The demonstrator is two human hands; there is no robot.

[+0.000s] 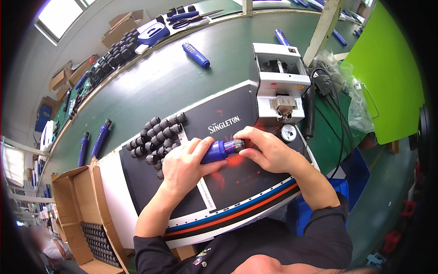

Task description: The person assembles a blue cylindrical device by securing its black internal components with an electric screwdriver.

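Note:
My left hand (185, 166) is wrapped round a blue cylindrical tool body (213, 153) above the dark mat (237, 178). At the body's right end, the thumb and fingers of my right hand (269, 150) pinch a short dark round end piece (238, 144). Thin reddish wires show between the body and that piece. Just beyond my left hand, several small black ribbed cylinders (157, 132) lie grouped on the mat. A white strip like a ruler (206, 195) runs beneath my left wrist.
Behind my right hand stands a grey benchtop machine (279, 86), with a round dial (288, 132) and a black cable (337, 114) nearby. A cardboard box (75, 214) of black parts sits at lower left. Blue tool bodies (196, 55) lie farther back on the green table (228, 59).

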